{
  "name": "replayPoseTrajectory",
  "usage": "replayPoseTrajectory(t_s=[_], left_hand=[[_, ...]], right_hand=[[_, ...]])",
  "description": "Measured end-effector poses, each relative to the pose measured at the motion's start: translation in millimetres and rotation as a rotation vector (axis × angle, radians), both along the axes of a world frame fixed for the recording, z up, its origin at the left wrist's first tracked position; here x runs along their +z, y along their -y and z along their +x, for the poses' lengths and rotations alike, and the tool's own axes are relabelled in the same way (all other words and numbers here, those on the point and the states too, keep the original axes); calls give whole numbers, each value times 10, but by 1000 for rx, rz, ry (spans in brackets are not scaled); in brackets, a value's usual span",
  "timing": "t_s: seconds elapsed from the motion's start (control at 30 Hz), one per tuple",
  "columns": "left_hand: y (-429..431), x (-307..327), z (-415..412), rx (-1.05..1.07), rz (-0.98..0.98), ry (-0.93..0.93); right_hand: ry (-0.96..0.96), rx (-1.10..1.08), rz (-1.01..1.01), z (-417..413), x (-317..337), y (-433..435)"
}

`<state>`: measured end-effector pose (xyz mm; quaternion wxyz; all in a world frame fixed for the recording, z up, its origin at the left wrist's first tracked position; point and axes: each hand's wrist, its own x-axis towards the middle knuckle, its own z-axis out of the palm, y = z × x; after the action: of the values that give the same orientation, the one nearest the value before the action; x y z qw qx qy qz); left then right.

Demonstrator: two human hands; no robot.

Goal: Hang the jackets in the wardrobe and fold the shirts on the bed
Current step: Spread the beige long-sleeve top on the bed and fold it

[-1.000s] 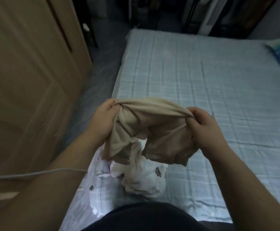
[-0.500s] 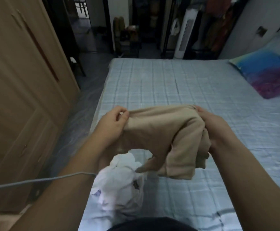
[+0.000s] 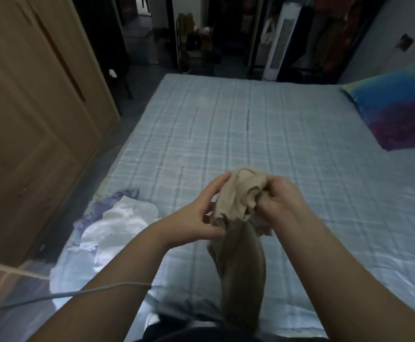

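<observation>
Looking down over a bed covered in a pale blue checked sheet. Holding a beige shirt bunched up in the air over the near part of that bed, a little toward 5 o'clock from the middle of the view. Gripping the top of the bundle with the right hand on its 3 o'clock side, with fingers curled into the cloth. Touching the 9 o'clock side of the bundle with the left hand, with fingers nearly straight along the cloth and thumb lower down; cannot tell whether pinching or only resting there. Letting the rest of the shirt hang in a long dark fold toward 6 o'clock, between the two forearms.

At 8 o'clock from the beige shirt, crumpled on the near left corner of the bed: a white shirt, touching a purple garment at its 10 o'clock edge. At 9 o'clock, beside the bed: a wooden wardrobe. At 2 o'clock, on the far right of the bed: a blue and purple pillow. At 12 to 1 o'clock, past the far edge of the bed: a white tower fan standing upright, with dim clothes hanging just to its right. At 7 o'clock, crossing the left forearm: a thin grey cable.
</observation>
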<state>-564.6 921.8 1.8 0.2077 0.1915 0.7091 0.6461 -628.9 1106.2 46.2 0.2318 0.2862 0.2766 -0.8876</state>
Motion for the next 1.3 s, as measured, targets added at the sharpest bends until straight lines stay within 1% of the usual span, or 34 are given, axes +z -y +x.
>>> replayPoseTrajectory(t_s=[0.07,0.1,0.17,0.2,0.23,0.27,0.3,0.37,0.4,0.47,0.53,0.57,0.6,0.67,0.7,0.77,0.8,0.9,0.93,0.97,1.03,1.07,1.2,1.3], left_hand=[[-249,-13,46,52,-86,-125],[-387,7,75,127,-95,-167],[-615,63,135,385,-44,-162],[-693,86,163,520,-9,-131],[-741,96,192,619,17,-94],[-761,107,218,672,24,-71],[-768,133,251,676,28,-62],[-785,199,351,612,58,-43],[-798,230,420,594,74,-29],[-831,237,595,596,106,14],[-844,238,763,574,151,117],[-838,231,831,546,171,165],[-826,224,894,511,186,189],[-806,234,1005,445,189,204],[-796,236,1048,415,172,195],[-767,256,1102,382,111,112],[-753,259,1100,405,84,62],[-653,285,1002,599,0,-38],[-592,304,954,647,-88,-98],[-515,332,903,670,-226,-175],[-365,377,804,665,-500,-320],[-295,380,769,673,-583,-361],[-95,369,767,799,-699,-462],[21,385,803,797,-764,-564]], right_hand=[[-34,-16,-23,42,-65,-125],[-37,-50,-98,83,-78,-179],[-97,-121,-209,240,-54,-296],[-164,-121,-212,347,-45,-361],[-238,-103,-175,491,-38,-432],[-320,-77,-94,638,-59,-515],[-420,-35,64,787,-78,-589],[-677,78,512,1095,-128,-693],[-761,139,682,1237,-150,-702],[-872,232,883,1487,-165,-646],[-994,338,997,1678,-146,-552],[-1024,397,1070,1736,-154,-520],[-1035,437,1153,1778,-156,-487],[-989,412,1253,1846,-173,-473],[-938,382,1278,1869,-173,-476],[-824,340,1271,1873,-162,-502],[-785,331,1270,1853,-153,-525],[-769,279,1353,1754,-153,-646],[-781,262,1383,1717,-141,-693],[-802,257,1425,1671,-134,-749],[-832,251,1536,1572,-139,-866],[-842,232,1587,1515,-146,-920],[-787,82,1640,1342,-177,-1149],[-760,34,1703,1225,-127,-1362]])
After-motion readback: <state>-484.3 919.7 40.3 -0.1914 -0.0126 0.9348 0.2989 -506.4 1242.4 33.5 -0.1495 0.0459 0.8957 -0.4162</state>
